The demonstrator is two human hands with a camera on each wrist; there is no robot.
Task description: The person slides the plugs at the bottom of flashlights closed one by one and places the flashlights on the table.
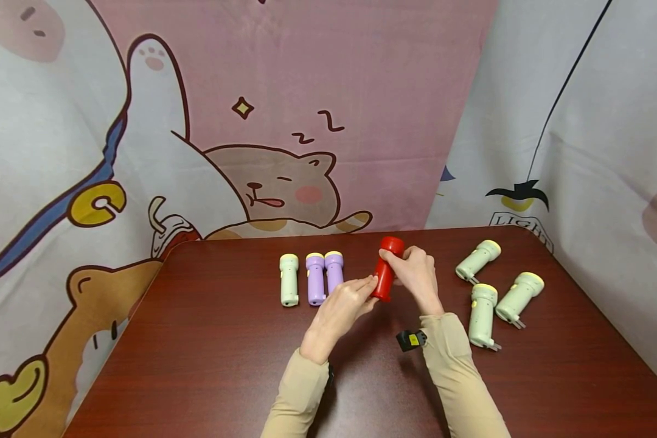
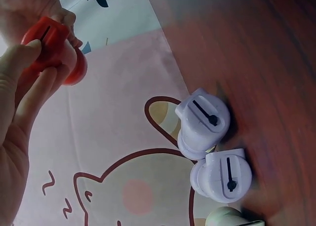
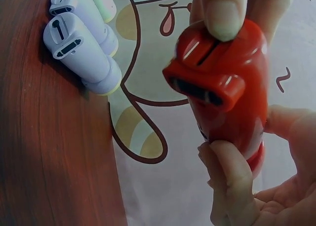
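Note:
Both hands hold a red flashlight [image 1: 385,277] tilted above the table, with its wide head toward the back. My right hand [image 1: 418,274] grips it near the head, thumb on the near side. My left hand [image 1: 342,307] pinches the tail end. In the left wrist view, the left thumb [image 2: 22,58] presses beside a dark slot in the tail. The right wrist view shows the red flashlight's [image 3: 237,97] tail, with a dark recess under the slot and the left thumbnail over the slot's end. My right fingers [image 3: 229,171] curl round the body.
Two purple flashlights [image 1: 316,280] stand side by side left of the hands, with a pale green flashlight [image 1: 289,280] beyond them. On the right lie three more green flashlights [image 1: 482,315] with metal prongs sticking out. A printed curtain [image 1: 394,121] hangs behind the brown table [image 1: 208,365].

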